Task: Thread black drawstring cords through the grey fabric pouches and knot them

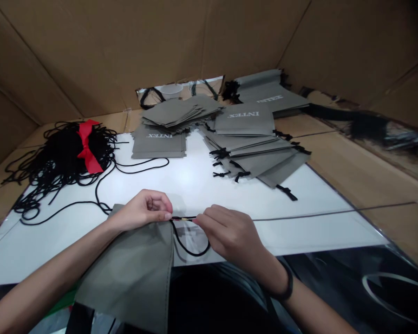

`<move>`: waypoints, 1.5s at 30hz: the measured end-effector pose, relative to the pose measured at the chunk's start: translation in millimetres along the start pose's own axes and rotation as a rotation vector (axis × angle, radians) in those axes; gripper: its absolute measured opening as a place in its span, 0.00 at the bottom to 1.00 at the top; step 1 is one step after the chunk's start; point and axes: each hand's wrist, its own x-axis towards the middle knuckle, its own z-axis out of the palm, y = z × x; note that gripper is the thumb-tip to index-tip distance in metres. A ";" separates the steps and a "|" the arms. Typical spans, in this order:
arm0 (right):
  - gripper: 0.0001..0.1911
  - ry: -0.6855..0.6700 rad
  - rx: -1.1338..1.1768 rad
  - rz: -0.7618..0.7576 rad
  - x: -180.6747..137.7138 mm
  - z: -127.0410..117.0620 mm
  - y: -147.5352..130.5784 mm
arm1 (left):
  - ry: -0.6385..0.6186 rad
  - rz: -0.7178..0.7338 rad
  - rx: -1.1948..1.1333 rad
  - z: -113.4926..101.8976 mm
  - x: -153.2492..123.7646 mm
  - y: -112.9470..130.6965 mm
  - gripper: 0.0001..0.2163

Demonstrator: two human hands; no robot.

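Bag (135, 273) hangs below the left hand (148, 209), top corner at its fingertips, body sloping down past the near table edge. Left thumb and forefinger pinch that corner, other fingers curled. Right hand (230, 229) is off to the right, clear of the bag — fingers folded, thumb and forefinger pressed together on the cord (194, 255); exact grip hidden. Key relation: short taut stretch runs left-right between the fingertips, level with the bag's top corner — left is the nearer hand. Slack loop droops below. Pale bit (184, 218) mid-span, too small to identify. Beyond: cord bundle (55, 162) with red ribbon (85, 148) at far left, bag piles (158, 146) across the white table (149, 185), cardboard walls (160, 46) behind.
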 end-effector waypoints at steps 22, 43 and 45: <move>0.10 -0.176 -0.021 0.067 -17.3 -34.6 27.3 | -0.134 0.046 0.092 -4.9 -8.5 9.4 0.13; 0.11 -0.156 0.036 0.072 -10.2 -17.9 14.3 | -0.220 0.072 0.233 -7.8 -13.0 9.9 0.15; 0.10 -0.141 0.067 0.101 -13.8 -24.9 25.5 | -0.243 0.030 0.299 -17.5 -14.8 11.9 0.17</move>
